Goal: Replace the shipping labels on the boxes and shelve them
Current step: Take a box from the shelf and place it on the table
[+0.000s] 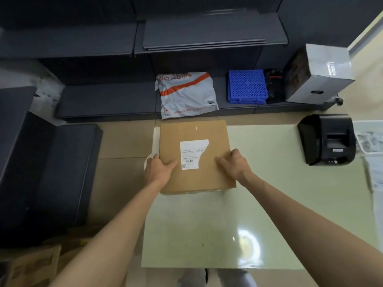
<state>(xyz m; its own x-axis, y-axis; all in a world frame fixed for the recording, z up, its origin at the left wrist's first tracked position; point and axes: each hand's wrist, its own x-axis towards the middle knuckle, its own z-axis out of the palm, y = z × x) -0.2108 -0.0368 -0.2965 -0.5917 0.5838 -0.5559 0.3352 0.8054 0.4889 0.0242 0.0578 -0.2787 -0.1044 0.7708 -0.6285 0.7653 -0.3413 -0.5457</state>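
While the box [194, 156] is lying at the table's [269, 204] far-left corner | head view: left hand [158, 168] is gripping its left edge, right hand [235, 164] is pressing curled fingers beside the half-torn label [191, 154] | advice: steadying the box, peeling low and slowly should be lifting the rest cleanly.

A brown cardboard box [194, 156] lies on the pale green table [269, 204], at its far left corner. On its top is a white shipping label [191, 153] with the right part torn away. The left hand [159, 168] holds the left edge of the box, thumb on top. The right hand [235, 164] rests on the right side with curled fingers. A black label printer [328, 139] stands at the right of the table.
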